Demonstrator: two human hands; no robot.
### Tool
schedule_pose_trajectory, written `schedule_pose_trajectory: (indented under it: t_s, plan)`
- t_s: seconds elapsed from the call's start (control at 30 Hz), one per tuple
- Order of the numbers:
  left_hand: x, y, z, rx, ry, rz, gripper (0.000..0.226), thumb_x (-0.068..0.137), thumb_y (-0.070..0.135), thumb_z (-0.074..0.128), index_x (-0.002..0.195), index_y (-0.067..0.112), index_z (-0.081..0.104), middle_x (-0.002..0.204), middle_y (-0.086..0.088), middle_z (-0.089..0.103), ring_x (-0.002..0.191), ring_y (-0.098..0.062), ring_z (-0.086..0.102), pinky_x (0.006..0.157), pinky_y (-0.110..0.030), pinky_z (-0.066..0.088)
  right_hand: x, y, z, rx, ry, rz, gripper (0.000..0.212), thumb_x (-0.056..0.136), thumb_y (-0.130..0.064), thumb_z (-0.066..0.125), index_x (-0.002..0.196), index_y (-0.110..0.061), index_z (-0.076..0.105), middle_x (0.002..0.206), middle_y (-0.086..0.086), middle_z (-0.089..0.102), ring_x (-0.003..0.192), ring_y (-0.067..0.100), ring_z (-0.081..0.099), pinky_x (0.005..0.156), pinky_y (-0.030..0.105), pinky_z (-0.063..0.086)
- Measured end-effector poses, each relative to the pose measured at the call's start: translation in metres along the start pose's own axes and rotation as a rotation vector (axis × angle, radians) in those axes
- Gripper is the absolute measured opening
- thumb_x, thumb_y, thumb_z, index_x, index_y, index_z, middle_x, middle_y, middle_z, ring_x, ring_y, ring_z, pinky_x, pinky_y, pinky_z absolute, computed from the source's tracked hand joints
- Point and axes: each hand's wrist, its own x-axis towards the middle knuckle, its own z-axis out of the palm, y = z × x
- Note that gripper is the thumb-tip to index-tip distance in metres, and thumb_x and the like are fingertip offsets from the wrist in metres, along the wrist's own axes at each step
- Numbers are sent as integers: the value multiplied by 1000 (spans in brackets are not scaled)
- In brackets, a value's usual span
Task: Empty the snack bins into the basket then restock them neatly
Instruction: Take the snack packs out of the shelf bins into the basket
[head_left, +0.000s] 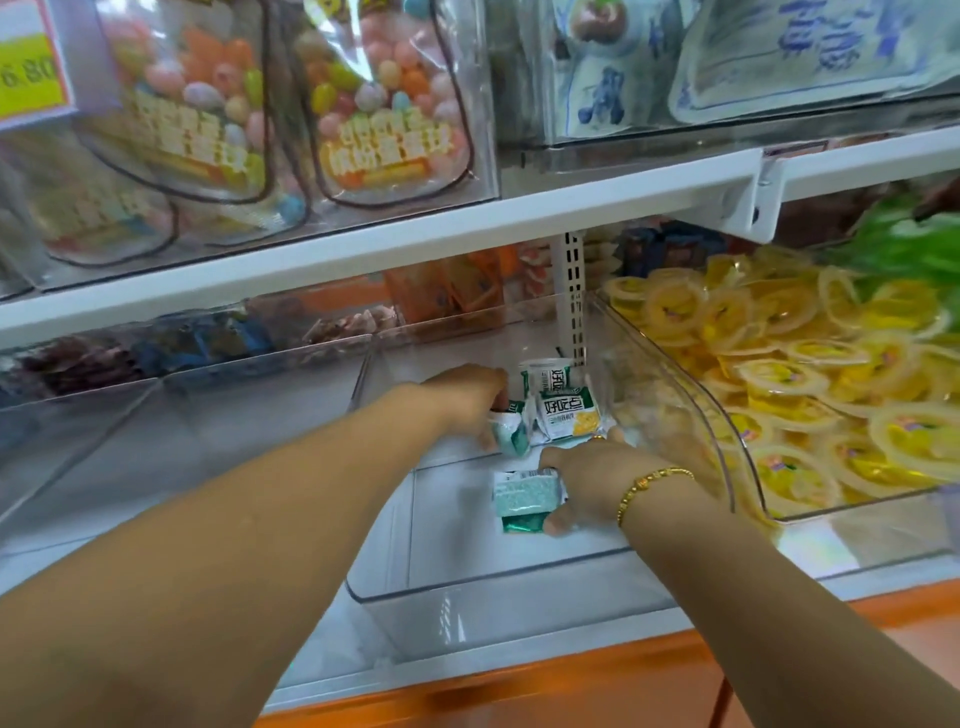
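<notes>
Shop shelving (363, 244) holds a row of clear bins; the middle snack bin (493, 608) is nearly empty. Two upright packets (566, 415), green and white, stand against its back wall, long axes vertical — just beyond both hands. Just left of them, the left hand (467, 402) curls its fingers round a crumpled packet (509, 436); the right hand (587, 483), nearer the front, grasps flat packets (527, 496) lying crosswise, thumb beneath. The left hand looks closer to the standing pair; yellow jelly cups (779, 364) fill the bin to the right.
</notes>
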Motion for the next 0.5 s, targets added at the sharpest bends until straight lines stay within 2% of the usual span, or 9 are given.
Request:
schedule_pose_trajectory:
  t_s: [0.07, 0.13, 0.2, 0.27, 0.33, 0.43, 0.5]
  plan:
    - [10, 6, 5, -34, -3, -18, 60, 73, 17, 80, 120, 10, 43, 117, -11, 57, 95, -23, 53, 73, -31, 44, 1, 0, 2, -8, 1, -6, 63, 86, -45, 61, 139, -26, 33, 133, 8, 49, 130, 35, 33, 106, 42, 31]
    - [18, 10, 9, -19, -36, -48, 79, 69, 24, 84, 131, 10, 36, 124, -10, 55, 105, -26, 54, 88, -37, 49, -2, 0, 1, 15, 18, -19, 61, 87, -41, 61, 139, -25, 34, 132, 9, 50, 127, 34, 38, 100, 40, 35]
    - [22, 12, 11, 38, -96, -69, 87, 65, 34, 86, 134, 9, 40, 129, -6, 54, 111, -27, 55, 95, -39, 48, -3, -1, 0, 48, 43, -51, 61, 87, -35, 64, 139, -24, 35, 132, 9, 51, 122, 31, 46, 97, 37, 38]
    - [23, 12, 11, 99, -150, -74, 79, 63, 41, 85, 127, 11, 50, 124, -6, 59, 106, -25, 58, 93, -39, 50, -2, -2, -1, 61, 43, -78, 64, 87, -31, 66, 141, -23, 33, 131, 10, 52, 118, 30, 50, 89, 34, 42]
    - [18, 11, 11, 113, -161, -75, 64, 69, 35, 82, 121, 12, 53, 117, -6, 60, 100, -24, 59, 87, -35, 51, 0, -2, -2, 35, 29, -104, 66, 86, -28, 67, 142, -21, 33, 132, 10, 52, 118, 29, 50, 83, 32, 42]
    - [3, 11, 5, 127, -47, -35, 46, 78, 19, 71, 119, 11, 50, 110, -8, 59, 90, -23, 55, 69, -30, 45, 2, -2, -5, -15, 23, -103, 67, 84, -23, 71, 140, -17, 35, 132, 11, 52, 120, 28, 49, 84, 31, 42]
    - [-11, 13, -2, 130, 56, -2, 43, 79, 17, 68, 117, 10, 48, 104, -9, 59, 84, -23, 53, 64, -28, 39, 2, 0, -6, -4, 36, -84, 68, 82, -21, 72, 139, -16, 35, 131, 12, 52, 119, 29, 49, 81, 32, 42]
